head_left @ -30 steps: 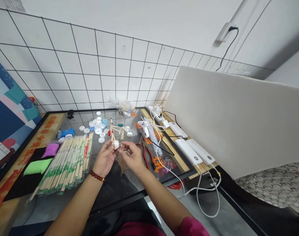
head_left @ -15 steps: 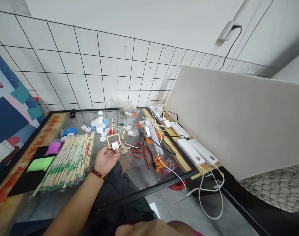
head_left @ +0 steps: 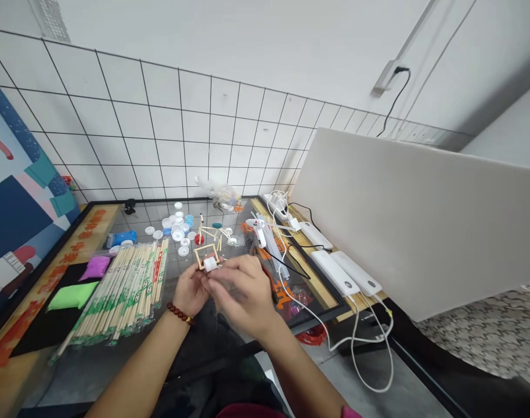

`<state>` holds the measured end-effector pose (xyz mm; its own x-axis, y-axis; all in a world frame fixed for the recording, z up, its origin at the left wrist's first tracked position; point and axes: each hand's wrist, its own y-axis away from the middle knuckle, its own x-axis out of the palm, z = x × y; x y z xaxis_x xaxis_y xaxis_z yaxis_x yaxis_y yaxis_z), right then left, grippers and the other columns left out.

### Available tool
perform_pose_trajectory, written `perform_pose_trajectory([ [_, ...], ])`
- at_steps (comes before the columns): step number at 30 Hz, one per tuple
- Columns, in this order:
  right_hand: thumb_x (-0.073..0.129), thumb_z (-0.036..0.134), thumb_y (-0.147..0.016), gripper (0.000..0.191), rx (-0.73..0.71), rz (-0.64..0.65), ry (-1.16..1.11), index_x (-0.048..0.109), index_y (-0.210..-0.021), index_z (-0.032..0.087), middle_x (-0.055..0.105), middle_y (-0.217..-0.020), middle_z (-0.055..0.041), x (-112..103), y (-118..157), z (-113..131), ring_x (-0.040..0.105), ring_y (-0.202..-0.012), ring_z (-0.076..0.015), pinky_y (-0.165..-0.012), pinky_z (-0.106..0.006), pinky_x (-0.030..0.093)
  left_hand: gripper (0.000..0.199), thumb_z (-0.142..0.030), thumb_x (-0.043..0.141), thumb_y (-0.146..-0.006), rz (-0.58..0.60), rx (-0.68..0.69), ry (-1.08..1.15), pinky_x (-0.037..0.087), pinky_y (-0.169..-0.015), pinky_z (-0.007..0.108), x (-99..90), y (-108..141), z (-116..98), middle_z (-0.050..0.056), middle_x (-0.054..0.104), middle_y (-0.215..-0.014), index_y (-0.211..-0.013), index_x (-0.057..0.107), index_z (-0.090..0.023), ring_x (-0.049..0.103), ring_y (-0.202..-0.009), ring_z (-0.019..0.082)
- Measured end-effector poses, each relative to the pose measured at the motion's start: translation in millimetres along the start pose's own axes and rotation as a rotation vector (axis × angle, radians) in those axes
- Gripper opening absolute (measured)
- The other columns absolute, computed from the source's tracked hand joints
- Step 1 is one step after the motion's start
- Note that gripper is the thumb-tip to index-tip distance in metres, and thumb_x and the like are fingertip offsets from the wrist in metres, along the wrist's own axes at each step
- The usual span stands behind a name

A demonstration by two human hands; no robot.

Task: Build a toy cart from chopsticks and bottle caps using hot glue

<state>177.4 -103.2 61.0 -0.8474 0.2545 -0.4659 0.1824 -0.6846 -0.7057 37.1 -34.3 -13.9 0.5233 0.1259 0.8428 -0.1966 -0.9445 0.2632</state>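
Note:
A small rectangular frame of wooden sticks point(head_left: 206, 253) with a white bottle cap piece point(head_left: 210, 265) at its lower side is held up over the glass table. Fingers of my left hand point(head_left: 192, 292), with a red bead bracelet at the wrist, grip the frame from below. My right hand point(head_left: 246, 293) is beside it, its fingertips close to the white piece; it is slightly blurred, and whether it pinches anything is hidden. Beyond the frame lie a stick structure point(head_left: 212, 233), a red cap point(head_left: 199, 238) and several white and blue caps point(head_left: 177, 234).
Packed chopsticks point(head_left: 121, 290) and purple and green clay packs point(head_left: 73, 295) lie at the left. To the right are a glue gun point(head_left: 259, 232), glue sticks point(head_left: 276, 249), cables and white power banks point(head_left: 334, 271). A plastic bag point(head_left: 221, 191) sits at the back.
My right hand has risen from the bottom edge to the frame, now covering the scissors and most of the pliers. The held frame has shifted slightly right and tilted.

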Motion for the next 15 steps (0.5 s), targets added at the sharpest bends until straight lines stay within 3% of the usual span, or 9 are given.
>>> perform_pose_trajectory([
  [3, 0.062, 0.022, -0.090, 0.014, 0.050, -0.009, 0.222, 0.075, -0.095, 0.023, 0.067, -0.084, -0.0035, 17, -18, -33, 0.060, -0.084, -0.0194, -0.077, -0.036, 0.039, 0.020, -0.008, 0.049, -0.086, -0.062, -0.008, 0.034, 0.056, -0.056, 0.025, 2.1, -2, 1, 0.010, 0.071, -0.072, -0.082, 0.069, -0.009, 0.065, -0.058, 0.015],
  [6, 0.061, 0.021, -0.090, 0.018, 0.078, 0.081, 0.327, 0.076, -0.099, 0.025, 0.064, -0.084, -0.0032, 30, -22, -52, 0.057, -0.086, -0.0196, -0.078, -0.034, 0.035, 0.022, -0.008, 0.047, -0.088, -0.086, -0.009, 0.045, 0.057, -0.056, 0.025, 5.0, -2, 2, 0.009, 0.071, -0.070, -0.082, 0.068, -0.008, 0.066, -0.057, 0.015],
  [15, 0.061, 0.028, -0.090, 0.018, 0.118, 0.154, 0.465, 0.074, -0.101, 0.027, 0.063, -0.085, -0.0037, 49, -16, -55, 0.053, -0.085, -0.0206, -0.078, -0.036, 0.028, 0.024, -0.003, 0.048, -0.088, -0.140, -0.063, 0.071, 0.057, -0.057, 0.020, 8.9, 3, 6, 0.006, 0.071, -0.069, -0.075, 0.067, -0.009, 0.067, -0.058, 0.012],
])
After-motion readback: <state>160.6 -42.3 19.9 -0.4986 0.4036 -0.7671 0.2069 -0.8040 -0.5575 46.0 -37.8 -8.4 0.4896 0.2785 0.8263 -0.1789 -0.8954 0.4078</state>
